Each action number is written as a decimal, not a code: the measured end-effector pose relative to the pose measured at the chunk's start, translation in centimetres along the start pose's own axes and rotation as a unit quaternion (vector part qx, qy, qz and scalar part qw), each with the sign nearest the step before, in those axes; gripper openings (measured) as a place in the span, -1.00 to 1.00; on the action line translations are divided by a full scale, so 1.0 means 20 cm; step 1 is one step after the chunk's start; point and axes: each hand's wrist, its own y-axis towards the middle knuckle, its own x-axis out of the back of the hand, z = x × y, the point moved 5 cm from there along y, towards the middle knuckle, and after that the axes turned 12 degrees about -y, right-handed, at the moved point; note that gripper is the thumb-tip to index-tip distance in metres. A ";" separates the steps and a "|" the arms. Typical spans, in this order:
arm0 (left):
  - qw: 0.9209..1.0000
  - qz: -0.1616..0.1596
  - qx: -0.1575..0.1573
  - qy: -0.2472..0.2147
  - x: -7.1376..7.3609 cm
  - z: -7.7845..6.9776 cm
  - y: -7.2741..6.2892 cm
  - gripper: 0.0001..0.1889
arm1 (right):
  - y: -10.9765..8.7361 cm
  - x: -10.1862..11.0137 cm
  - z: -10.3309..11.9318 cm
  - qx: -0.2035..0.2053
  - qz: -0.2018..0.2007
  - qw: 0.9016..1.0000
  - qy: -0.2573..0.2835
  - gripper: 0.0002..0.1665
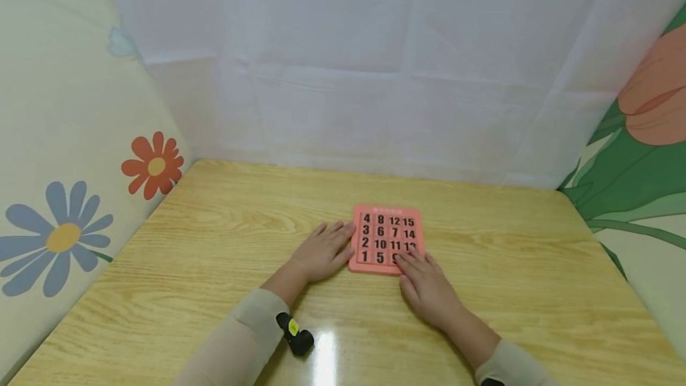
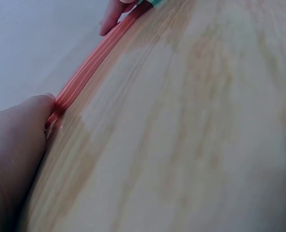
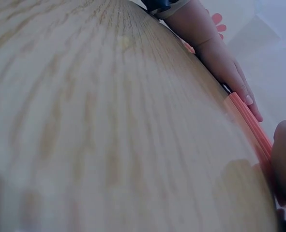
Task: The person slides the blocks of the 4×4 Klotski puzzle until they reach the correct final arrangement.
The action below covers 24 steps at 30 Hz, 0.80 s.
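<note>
A pink number slide puzzle (image 1: 373,238) with black numerals lies flat on the wooden table. My left hand (image 1: 321,253) lies along its left edge, fingers fairly straight, the fingertips and thumb touching the frame. From the lower right, my right hand (image 1: 429,290) reaches over the puzzle's corner, its fingertips resting on the lower right tiles and its thumb by the bottom edge. Those fingers partly cover the 9 tile and hide the corner beside it. In the left wrist view the puzzle's thin side (image 2: 87,67) shows between both hands. The right wrist view shows the left hand (image 3: 225,63) at the far end.
The wooden table (image 1: 241,201) extends around the puzzle. A white cloth (image 1: 343,76) hangs behind its far edge. Panels with printed flowers (image 1: 64,237) stand at left and right. A black wrist device (image 1: 296,335) is strapped on the left sleeve.
</note>
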 end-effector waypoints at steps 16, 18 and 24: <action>1.000 -0.004 -0.001 0.005 -0.01 0.01 0.01 -0.35 | 0.01 0.00 -0.04 -0.008 -0.025 1.000 0.005 -0.50; 1.000 -0.004 -0.001 0.007 -0.01 0.01 0.01 -0.35 | 0.02 0.00 -0.05 -0.015 -0.027 1.000 0.006 -0.49; 1.000 -0.004 0.000 0.006 -0.01 0.01 0.01 -0.35 | 0.06 0.01 -0.10 -0.029 -0.033 0.999 -0.004 -0.48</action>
